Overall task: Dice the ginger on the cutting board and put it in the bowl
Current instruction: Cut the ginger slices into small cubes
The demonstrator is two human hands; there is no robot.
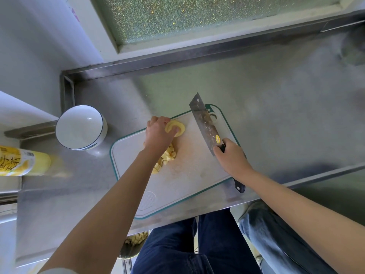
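Ginger chunk (177, 126) sits at the far left corner of the white cutting board (183, 175), uncut, with the left hand (159, 134) curled over it and the thumb pressed across the top, so it's pinned down. Just nearer the person, partly under that wrist, there's a pile of diced ginger (167, 156) already on the board.

The right hand (232, 158) is wrapped around the handle of the cleaver (205, 123). The blade is off to the right of the chunk, apart from it, flat side tilted up toward the camera. I can't tell if the edge is touching the board or hanging just above it.

So I'd say we're mid-dicing, lining up the next piece. The bowl (79, 129) is on the steel counter (276, 115), left of the board, with nothing in it, so the transfer hasn't started.

The next move probably calls for bringing the blade over to the chunk and slicing it, fingertips tucked back from the edge. That chunk looks rounded, so it might rock. Then cross-cut it and scoop everything into the bowl.
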